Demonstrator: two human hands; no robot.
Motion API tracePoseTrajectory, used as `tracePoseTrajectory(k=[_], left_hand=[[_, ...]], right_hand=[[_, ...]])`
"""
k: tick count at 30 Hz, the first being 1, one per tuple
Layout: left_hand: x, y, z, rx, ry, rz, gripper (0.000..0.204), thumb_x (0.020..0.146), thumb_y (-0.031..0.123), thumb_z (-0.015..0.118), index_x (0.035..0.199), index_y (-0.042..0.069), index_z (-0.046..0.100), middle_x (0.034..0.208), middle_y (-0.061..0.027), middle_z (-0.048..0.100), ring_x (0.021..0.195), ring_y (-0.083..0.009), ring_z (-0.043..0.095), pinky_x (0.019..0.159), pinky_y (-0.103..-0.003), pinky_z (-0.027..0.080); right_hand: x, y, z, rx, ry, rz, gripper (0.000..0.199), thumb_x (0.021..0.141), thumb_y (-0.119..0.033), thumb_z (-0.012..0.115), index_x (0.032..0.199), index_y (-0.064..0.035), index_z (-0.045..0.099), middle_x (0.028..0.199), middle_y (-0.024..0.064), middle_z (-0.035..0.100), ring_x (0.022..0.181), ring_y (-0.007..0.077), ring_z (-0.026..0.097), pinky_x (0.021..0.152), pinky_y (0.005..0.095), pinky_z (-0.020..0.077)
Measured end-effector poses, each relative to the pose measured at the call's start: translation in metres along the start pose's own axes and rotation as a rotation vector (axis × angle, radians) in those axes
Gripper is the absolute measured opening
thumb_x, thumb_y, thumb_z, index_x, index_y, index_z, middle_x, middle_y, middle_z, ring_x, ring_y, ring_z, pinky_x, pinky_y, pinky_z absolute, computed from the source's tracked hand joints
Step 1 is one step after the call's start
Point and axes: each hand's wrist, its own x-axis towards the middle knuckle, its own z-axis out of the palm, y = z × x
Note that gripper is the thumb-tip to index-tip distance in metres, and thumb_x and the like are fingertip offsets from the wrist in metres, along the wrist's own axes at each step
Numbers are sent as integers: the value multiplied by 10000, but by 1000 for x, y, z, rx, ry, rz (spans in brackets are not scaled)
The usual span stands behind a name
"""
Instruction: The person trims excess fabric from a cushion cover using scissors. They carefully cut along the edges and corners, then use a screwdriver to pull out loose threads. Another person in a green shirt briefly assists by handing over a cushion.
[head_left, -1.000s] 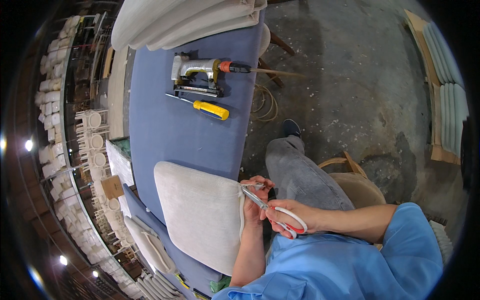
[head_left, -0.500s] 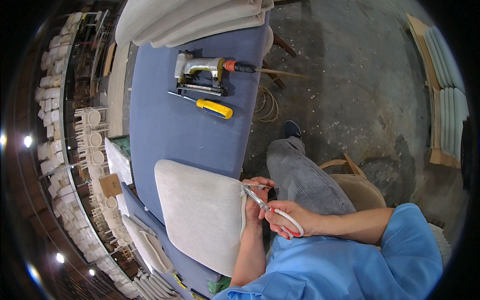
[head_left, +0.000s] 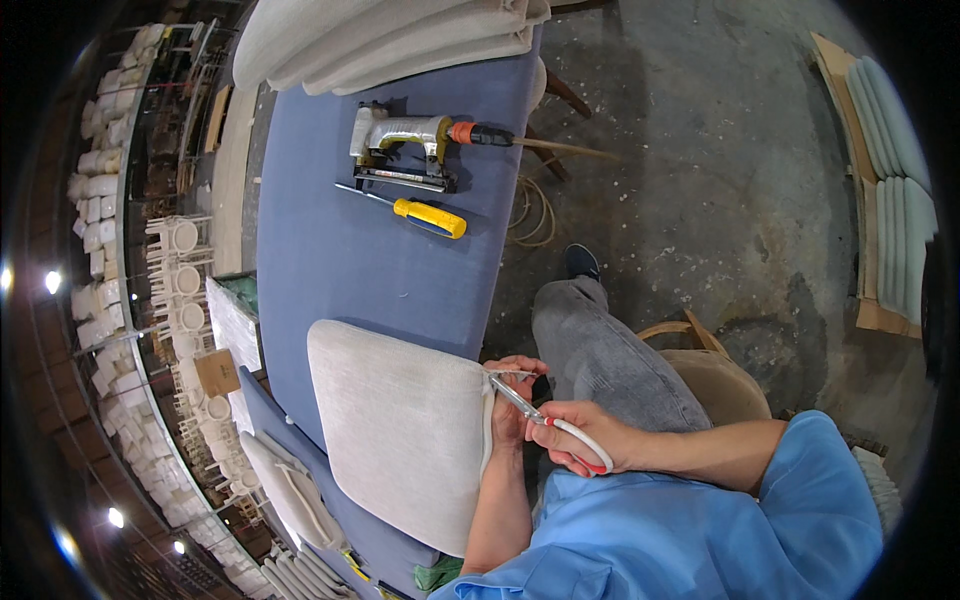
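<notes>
A light grey upholstered seat pad (head_left: 400,430) lies on the blue-covered table with its right edge toward me. My left hand (head_left: 512,390) is closed on the pad's fabric edge at its far right corner, its fingers partly hidden behind the edge. In my right hand (head_left: 575,432) is a pair of scissors (head_left: 514,397) with white and red handles. The blades point up and left, their tips at the fabric by my left fingers. The exact spot where they meet the cloth is too small to make out.
On the blue table (head_left: 370,270) lie a yellow-handled screwdriver (head_left: 430,217) and a staple gun (head_left: 405,145) with an air hose. Several stacked pads (head_left: 400,45) sit at the far end. Stacked chair frames (head_left: 188,280) stand to the left, wrapped pads (head_left: 890,170) to the right.
The scissors' handles have come closer together in my right hand, and the blades look more closed. My left hand stays at the pad's corner.
</notes>
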Motion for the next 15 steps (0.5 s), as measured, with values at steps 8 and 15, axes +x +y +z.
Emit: tracePoseTrajectory(k=[8, 15], left_hand=[[-2, 5, 2, 78, 7, 7, 236, 1017, 261, 718, 1096, 80, 588, 1103, -139, 677, 1058, -341, 674, 995, -530, 529], [-3, 4, 0, 69, 0, 18, 216, 1016, 237, 717, 1079, 70, 594, 1109, -150, 677, 1055, -347, 674, 989, -534, 533]], right_hand=[[3, 1, 2, 90, -17, -16, 317, 1067, -394, 645, 1062, -79, 613, 710, 13, 567, 470, 67, 518, 400, 235, 399], [-1, -3, -4, -45, 14, 19, 327, 1066, -419, 645, 1051, -94, 609, 672, -1, 565, 442, 66, 491, 394, 237, 379]])
